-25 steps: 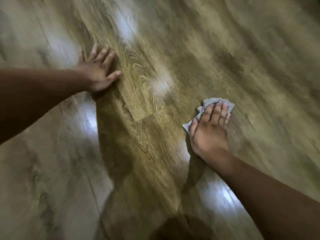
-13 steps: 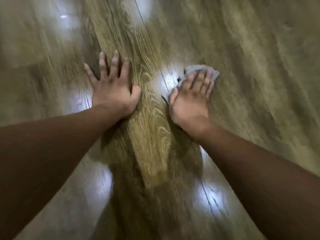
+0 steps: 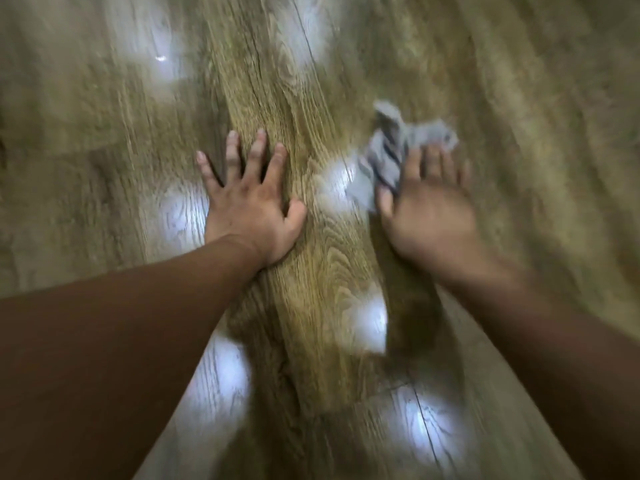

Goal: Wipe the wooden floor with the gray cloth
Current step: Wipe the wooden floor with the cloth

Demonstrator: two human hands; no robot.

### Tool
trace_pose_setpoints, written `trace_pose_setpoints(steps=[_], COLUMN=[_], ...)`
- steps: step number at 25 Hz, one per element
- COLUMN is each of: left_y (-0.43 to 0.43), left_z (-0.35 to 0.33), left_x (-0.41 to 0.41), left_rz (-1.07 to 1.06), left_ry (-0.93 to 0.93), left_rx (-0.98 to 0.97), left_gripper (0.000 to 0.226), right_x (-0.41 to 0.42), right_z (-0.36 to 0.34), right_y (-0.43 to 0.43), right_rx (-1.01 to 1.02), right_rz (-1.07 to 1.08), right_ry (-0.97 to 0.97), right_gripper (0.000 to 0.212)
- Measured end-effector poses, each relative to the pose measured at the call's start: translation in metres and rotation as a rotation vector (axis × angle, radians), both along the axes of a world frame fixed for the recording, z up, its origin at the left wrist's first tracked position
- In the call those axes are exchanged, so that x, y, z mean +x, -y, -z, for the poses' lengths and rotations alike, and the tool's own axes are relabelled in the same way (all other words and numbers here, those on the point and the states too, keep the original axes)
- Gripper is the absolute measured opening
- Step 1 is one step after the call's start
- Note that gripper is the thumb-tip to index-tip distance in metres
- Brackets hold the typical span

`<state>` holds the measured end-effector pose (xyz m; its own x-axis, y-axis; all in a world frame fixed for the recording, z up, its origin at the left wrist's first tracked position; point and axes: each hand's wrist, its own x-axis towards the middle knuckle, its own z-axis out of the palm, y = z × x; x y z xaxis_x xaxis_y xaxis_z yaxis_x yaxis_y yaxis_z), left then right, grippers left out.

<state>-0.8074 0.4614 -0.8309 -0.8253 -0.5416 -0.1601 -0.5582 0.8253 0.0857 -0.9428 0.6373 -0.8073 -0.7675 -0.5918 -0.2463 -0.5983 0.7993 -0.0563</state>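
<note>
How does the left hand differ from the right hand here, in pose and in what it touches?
The left hand lies directly on the wooden floor; the right hand presses on the gray cloth. The left hand's fingers are spread wide; the right hand's lie closer together. The left hand looks sharp, the right hand blurred. Both are palm down with straight fingers.

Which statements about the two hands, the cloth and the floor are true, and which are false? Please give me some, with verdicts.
1. The left hand lies flat on the floor, fingers spread. True.
2. The gray cloth is under the left hand. False: the right hand presses it.
3. The cloth is crumpled. True.
4. The floor is tiled in white. False: it is brown wood planks.
</note>
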Motion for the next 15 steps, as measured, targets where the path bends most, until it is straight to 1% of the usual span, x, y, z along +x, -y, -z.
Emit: trace_pose_setpoints(steps=[2, 3, 4, 5, 6, 7, 8, 9, 10, 11, 12, 13, 14, 15], left_y=[0.001, 0.001, 0.001, 0.002, 0.002, 0.002, 0.000, 0.000, 0.001, 0.001, 0.001, 0.001, 0.000, -0.001], left_z=[-0.001, -0.002, -0.002, -0.002, -0.002, -0.001, 0.000, 0.002, 0.003, 0.004, 0.005, 0.006, 0.005, 0.003], left_x=[0.001, 0.001, 0.001, 0.001, -0.001, -0.002, -0.001, 0.000, 0.001, 0.002, 0.002, 0.001, 0.001, 0.002], left_rz=[-0.002, -0.005, -0.007, -0.007, -0.004, 0.003, 0.010, 0.011, 0.004, 0.000, -0.005, -0.006, 0.000, 0.005], left_ry=[0.003, 0.002, -0.004, -0.010, -0.012, -0.006, 0.000, 0.001, -0.004, -0.009, -0.020, -0.037, -0.055, -0.077], left_rx=[0.002, 0.007, 0.013, 0.021, 0.030, 0.033, 0.026, 0.016, 0.009, 0.006, 0.006, 0.010, 0.017, 0.027], left_gripper=[0.083, 0.083, 0.083, 0.083, 0.083, 0.084, 0.084, 0.084, 0.084, 0.084, 0.084, 0.084, 0.083, 0.083], right_x=[0.083, 0.115, 0.137, 0.151, 0.155, 0.150, 0.141, 0.127, 0.112, 0.088, 0.054, 0.016, -0.021, -0.053], right_z=[-0.007, -0.009, -0.005, 0.003, 0.006, 0.006, 0.006, 0.007, 0.003, 0.000, -0.002, 0.003, 0.006, 0.012], right_y=[-0.097, -0.131, -0.154, -0.161, -0.156, -0.143, -0.125, -0.101, -0.073, -0.038, 0.005, 0.048, 0.092, 0.139], right_rx=[0.050, 0.109, 0.132, 0.147, 0.186, 0.200, 0.200, 0.152, 0.125, 0.149, 0.179, 0.137, 0.065, 0.005], right_rz=[0.034, 0.078, 0.052, 0.004, 0.002, 0.027, 0.057, 0.101, 0.137, 0.115, 0.035, -0.041, -0.024, 0.039], right_ry=[0.032, 0.165, 0.214, 0.143, 0.073, 0.048, 0.128, 0.191, 0.171, 0.074, 0.075, 0.040, -0.029, -0.093], right_gripper=[0.075, 0.072, 0.067, 0.061, 0.059, 0.063, 0.070, 0.076, 0.079, 0.079, 0.080, 0.079, 0.078, 0.078])
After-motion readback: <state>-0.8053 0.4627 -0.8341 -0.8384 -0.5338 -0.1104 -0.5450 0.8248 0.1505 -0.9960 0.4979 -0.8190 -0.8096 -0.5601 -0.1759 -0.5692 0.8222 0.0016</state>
